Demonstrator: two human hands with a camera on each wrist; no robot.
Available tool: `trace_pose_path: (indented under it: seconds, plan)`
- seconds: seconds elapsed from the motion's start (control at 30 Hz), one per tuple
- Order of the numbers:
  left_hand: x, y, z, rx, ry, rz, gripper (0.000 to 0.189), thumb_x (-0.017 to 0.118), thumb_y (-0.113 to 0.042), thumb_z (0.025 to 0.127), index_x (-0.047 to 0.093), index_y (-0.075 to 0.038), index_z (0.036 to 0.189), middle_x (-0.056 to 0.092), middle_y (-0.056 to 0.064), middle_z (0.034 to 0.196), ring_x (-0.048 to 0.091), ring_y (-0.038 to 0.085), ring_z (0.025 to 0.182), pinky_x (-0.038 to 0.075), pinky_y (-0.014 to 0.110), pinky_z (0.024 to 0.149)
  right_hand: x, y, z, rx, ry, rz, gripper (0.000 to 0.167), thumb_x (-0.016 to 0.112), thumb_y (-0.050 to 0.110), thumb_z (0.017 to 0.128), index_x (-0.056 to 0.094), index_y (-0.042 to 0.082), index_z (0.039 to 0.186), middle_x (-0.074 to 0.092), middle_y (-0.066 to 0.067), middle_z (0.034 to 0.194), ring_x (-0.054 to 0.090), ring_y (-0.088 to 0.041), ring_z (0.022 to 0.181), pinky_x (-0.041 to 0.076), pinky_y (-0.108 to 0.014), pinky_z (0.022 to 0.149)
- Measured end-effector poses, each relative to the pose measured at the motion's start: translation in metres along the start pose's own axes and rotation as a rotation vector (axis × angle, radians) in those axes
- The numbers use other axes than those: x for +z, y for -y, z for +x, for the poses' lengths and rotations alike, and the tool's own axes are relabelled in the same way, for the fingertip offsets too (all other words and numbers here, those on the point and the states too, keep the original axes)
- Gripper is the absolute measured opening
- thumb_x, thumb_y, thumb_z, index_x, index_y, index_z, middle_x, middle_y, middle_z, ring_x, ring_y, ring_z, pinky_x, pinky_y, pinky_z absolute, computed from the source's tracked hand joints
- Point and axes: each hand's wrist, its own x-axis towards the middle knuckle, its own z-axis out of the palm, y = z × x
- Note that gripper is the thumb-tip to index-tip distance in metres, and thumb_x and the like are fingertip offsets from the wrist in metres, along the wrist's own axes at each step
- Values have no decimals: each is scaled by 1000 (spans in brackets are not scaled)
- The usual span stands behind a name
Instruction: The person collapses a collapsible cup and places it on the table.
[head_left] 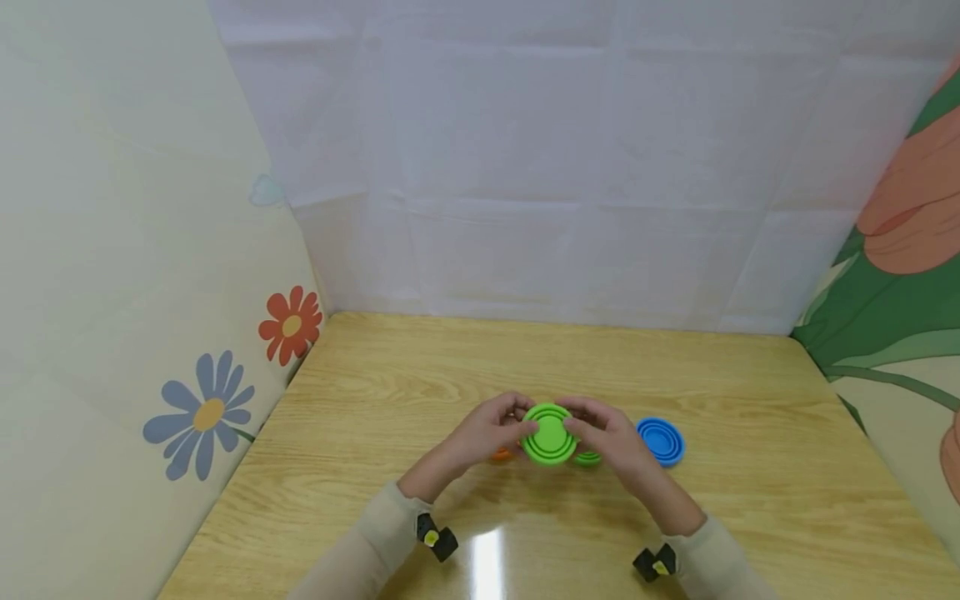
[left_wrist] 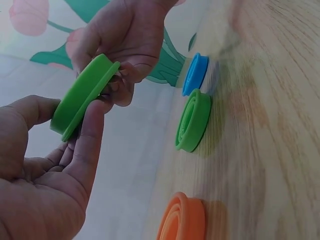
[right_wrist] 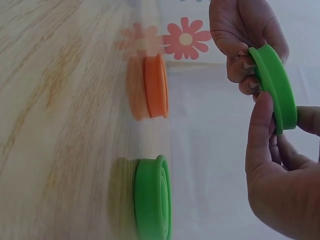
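Note:
A green collapsible cup (head_left: pixel 550 434), folded flat into concentric rings, is held up above the table between both hands. My left hand (head_left: pixel 483 429) pinches its left edge with the thumb on the near face. On the opposite edge, my right hand (head_left: pixel 611 433) pinches it the same way. The left wrist view shows the held cup (left_wrist: pixel 82 97) side on, tilted, with fingers at both ends. Below it on the table lies a second green collapsible cup (left_wrist: pixel 194 120), also folded, mostly covered by the hands in the head view.
A folded orange cup (right_wrist: pixel 156 86) lies on the wooden table (head_left: pixel 405 367) to the left, partly behind the left hand in the head view. The folded blue cup (head_left: pixel 661 442) lies right of the right hand. A white cloth (head_left: pixel 487 167) hangs behind the table.

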Motion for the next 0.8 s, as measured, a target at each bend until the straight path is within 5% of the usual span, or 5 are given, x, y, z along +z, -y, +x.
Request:
trace_pose_path:
  seconds: [0.47,0.8]
  plan:
    - [-3,7,2,-62,-5,-54,40,64,-18,100,53,6,131,61,15,113,68,17,88,62,44,82,2,1,4,102,-34,46,43,61,22,102,55,-2,137,61,-14,121,66,-20,92,62,-37,76]
    - [-3,9,2,-51,-24,-64,40,62,-15,100,52,9,131,60,16,112,67,15,88,62,44,83,1,0,4,132,-41,63,43,60,25,103,56,-2,136,62,-13,120,65,-20,96,62,-41,80]
